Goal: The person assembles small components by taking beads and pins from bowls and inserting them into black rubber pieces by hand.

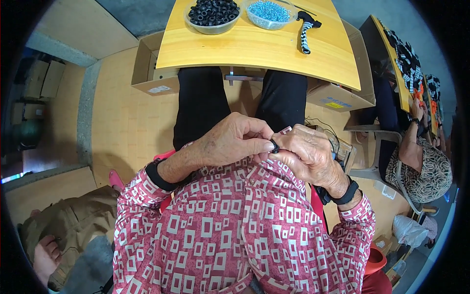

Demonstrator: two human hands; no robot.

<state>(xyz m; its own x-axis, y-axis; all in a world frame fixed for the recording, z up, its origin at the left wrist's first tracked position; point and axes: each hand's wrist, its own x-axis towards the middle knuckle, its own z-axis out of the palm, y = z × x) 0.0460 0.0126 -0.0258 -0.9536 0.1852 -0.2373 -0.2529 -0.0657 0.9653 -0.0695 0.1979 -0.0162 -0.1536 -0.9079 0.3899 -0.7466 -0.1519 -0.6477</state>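
In front of my chest, both hands meet around a small black piece (275, 145) that looks like a ring; much of it is hidden by the fingers. My left hand (232, 139) pinches it between thumb and fingertips from the left. From the other side, my right hand (308, 151) closes on it with curled fingers and thumb. Beyond my knees, a clear bowl of black rings (213, 15) and a clear bowl of blue beads (269, 12) stand on the yellow table. A black-and-white striped cloth piece with a black end (306, 32) lies right of them.
The yellow table (254, 54) has its near edge above my knees, with cardboard boxes (159, 87) on both sides below. At the right, another person (418, 166) sits by a table holding striped cloth pieces (406, 59). A person's hand (47, 255) shows at lower left.
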